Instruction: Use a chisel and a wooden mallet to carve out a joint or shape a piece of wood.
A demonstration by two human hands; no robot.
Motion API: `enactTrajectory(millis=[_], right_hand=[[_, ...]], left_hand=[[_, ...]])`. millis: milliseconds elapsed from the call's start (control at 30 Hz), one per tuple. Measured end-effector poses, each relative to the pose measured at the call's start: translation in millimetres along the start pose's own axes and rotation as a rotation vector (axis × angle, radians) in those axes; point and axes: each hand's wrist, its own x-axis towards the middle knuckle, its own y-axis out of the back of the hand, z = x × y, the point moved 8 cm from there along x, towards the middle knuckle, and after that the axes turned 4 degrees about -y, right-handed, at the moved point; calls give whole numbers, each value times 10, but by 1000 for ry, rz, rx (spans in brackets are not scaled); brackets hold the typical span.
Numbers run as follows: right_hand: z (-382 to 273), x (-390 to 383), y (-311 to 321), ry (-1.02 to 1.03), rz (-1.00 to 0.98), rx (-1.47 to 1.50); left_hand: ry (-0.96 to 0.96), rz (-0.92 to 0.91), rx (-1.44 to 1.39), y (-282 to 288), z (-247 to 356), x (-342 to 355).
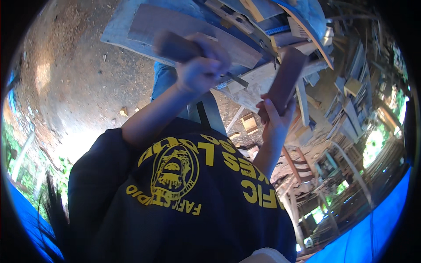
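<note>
My left hand (199, 68) is closed round a tool with a thick brown wooden handle (175, 46). The handle points to the upper left and is smeared by motion. A narrow dark flat strip (237, 79) juts out on the other side of that fist, in line with the handle; whether it belongs to the tool I cannot tell. To the right, my right hand (278, 111) grips the lower end of a long reddish-brown wooden block (289, 74), which is tilted up and away from me. Beyond both hands lies a broad flat board (193, 28).
The board rests on a blue-grey work surface (115, 33). Wood offcuts (258, 9) and a curved wooden edge (313, 37) are at the far right. Scrap wood (351, 105) is heaped on the right. Dirt floor (83, 65) stretches to the left, and a small wooden block (249, 123) lies below.
</note>
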Motion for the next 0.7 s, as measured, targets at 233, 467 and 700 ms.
enactTrajectory(millis=[233,467,700], right_hand=[[-1,-178,-211,-19,-182,268],[54,-301,-309,-89,-324,376],[290,-560,-477,-296,-599,814]], left_hand=[[66,27,-248,-247,552,145],[124,71,-250,-331,653,71],[196,131,-490,-454,504,42]])
